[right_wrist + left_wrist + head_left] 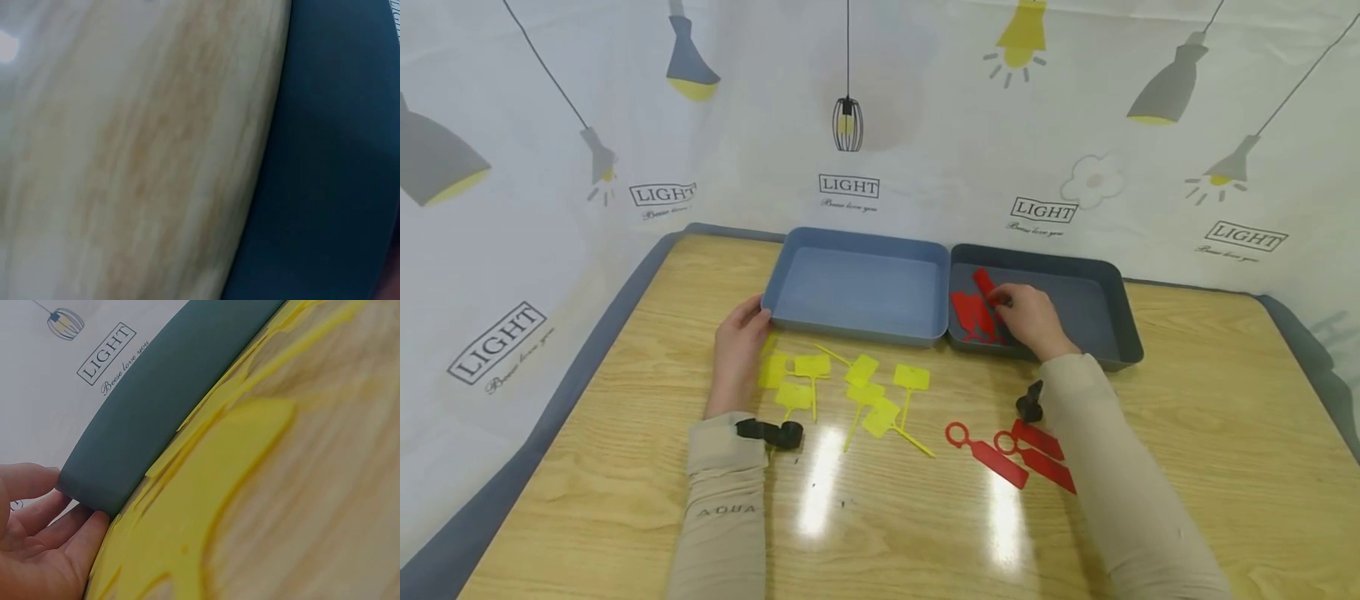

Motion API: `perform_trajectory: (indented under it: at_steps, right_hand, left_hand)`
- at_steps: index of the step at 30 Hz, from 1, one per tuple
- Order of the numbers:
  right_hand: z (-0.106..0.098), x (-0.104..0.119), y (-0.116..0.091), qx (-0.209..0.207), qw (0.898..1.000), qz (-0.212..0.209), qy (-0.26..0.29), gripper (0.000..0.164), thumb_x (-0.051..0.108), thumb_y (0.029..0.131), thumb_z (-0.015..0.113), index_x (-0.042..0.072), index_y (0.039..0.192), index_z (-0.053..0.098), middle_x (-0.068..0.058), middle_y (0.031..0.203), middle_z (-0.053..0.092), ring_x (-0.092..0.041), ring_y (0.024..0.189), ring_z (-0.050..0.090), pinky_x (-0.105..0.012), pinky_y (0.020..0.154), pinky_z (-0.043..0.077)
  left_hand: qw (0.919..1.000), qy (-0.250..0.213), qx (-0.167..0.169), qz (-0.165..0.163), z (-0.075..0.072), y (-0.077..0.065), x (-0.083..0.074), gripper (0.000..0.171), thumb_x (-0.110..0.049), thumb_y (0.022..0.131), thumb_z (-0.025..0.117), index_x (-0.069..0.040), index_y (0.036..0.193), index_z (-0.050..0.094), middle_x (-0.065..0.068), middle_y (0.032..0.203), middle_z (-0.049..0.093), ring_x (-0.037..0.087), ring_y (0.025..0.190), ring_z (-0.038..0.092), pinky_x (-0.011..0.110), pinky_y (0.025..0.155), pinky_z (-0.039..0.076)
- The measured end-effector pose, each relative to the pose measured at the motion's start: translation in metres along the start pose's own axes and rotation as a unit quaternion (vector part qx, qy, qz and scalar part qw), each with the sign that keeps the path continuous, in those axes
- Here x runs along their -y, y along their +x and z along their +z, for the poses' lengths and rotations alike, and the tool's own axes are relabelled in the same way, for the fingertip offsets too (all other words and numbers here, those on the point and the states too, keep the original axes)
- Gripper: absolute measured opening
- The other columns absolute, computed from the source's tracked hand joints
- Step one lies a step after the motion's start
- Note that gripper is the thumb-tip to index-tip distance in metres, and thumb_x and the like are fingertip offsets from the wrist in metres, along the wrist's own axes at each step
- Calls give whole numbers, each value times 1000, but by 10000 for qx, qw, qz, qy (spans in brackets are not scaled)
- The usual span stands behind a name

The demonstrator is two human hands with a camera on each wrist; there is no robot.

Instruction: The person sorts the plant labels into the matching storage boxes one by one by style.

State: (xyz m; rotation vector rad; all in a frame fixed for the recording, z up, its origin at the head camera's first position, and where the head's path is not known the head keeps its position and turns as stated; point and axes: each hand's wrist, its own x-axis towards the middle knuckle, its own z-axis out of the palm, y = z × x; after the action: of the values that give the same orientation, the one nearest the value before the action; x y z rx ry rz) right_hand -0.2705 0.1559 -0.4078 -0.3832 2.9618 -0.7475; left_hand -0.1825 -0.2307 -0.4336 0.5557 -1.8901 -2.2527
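Observation:
My left hand (736, 354) holds the near left corner of a light blue tray (859, 330), thumb near the rim and fingertips low on the wall (150, 412). Inside the dark grey tray (1086, 304) beside it, my right hand (1033, 321) pinches a red tag (982, 281). Other red tags (970, 315) lie under and beside that one, partly overlapping. In the right wrist view, the dark tray's outer wall (319, 162) hides nearly all of the hand.
Several yellow plant labels (912, 377) are scattered in front of the blue tray, some close to my left hand. Red ring-ended tags (1000, 463) lie on the wooden table (880, 533) by my right forearm, which partly covers them. A printed cloth (910, 100) hangs behind.

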Motion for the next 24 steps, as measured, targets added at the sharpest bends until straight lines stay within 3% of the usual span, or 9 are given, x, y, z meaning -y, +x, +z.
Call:
perform_trajectory:
  at_steps: [12, 24]
  right_hand:
    - [1, -2, 1, 167, 9983, -487, -261, 24, -1, 83, 53, 2, 104, 64, -16, 98, 60, -30, 88, 53, -45, 76, 44]
    - [5, -1, 2, 135, 9973, -507, -522, 23, 3, 83, 57, 5, 105, 65, -16, 94, 54, -28, 87, 47, -42, 74, 42]
  left_hand:
    - [10000, 39, -36, -48, 1, 1, 0, 39, -14, 92, 50, -8, 131, 45, 7, 132, 43, 14, 119, 42, 25, 97, 36]
    - [9998, 164, -95, -89, 0, 2, 0, 39, -14, 92, 50, -9, 131, 45, 5, 131, 45, 12, 117, 44, 23, 96, 37]
